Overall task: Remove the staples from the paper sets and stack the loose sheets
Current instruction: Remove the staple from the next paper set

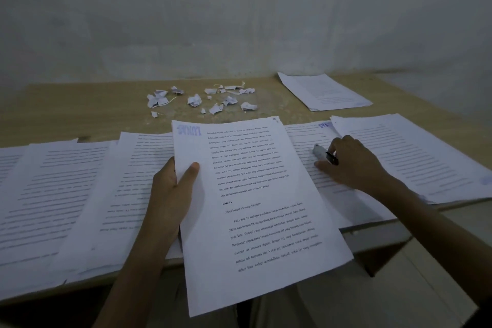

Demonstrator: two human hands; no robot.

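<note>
The left hand point(170, 194) holds one paper set point(255, 210) raised above the near edge of the tabletop point(80, 112). Its thumb point(190, 171) is pressed on the top page and the other fingers are curled underneath, hidden by the sheets. The set tilts slightly, and its lower part hangs out past the near edge. A blue stamp marks its upper left corner.

The right hand point(351, 164) rests on the printed pages point(306, 138) just right of the held set. Its fingers are curled round a small grey and black tool point(323, 153), whose grey tip points toward the held set.

More paper sets point(66, 194) lie overlapping along the near edge to the left, and another pile point(415, 160) lies at the near right. A separate stack of sheets point(323, 92) sits at the far right of the tabletop, well apart from the rest. Torn, crumpled paper scraps point(202, 100) are scattered near the far edge at the middle, against a pale wall point(239, 21).
</note>
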